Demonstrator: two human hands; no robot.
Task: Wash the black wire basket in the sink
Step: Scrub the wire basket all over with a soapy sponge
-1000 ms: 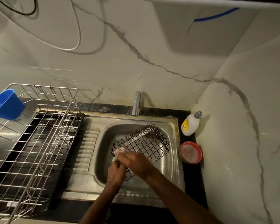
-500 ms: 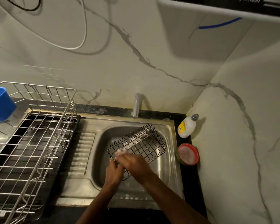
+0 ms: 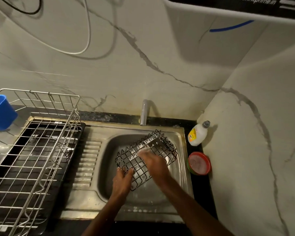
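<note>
The black wire basket (image 3: 162,145) lies tilted in the steel sink (image 3: 109,150), its open side up, with suds on some wires. My left hand (image 3: 122,180) grips its near left corner, fingers curled over the rim. Blurred by motion, my right hand (image 3: 154,163) is inside the basket, pressing something pale and soapy (image 3: 140,152) against the wires; what it is cannot be told.
The tap (image 3: 144,113) stands behind the sink. A white detergent bottle (image 3: 198,133) and a red-rimmed round tub (image 3: 199,163) sit on the black counter at the right. A steel dish rack (image 3: 36,150) with a blue cup (image 3: 1,113) fills the left side.
My right hand has slid from the basket's near left corner toward its middle, scrubbing. My left hand now shows clearly on the corner. The camera has tilted slightly.
</note>
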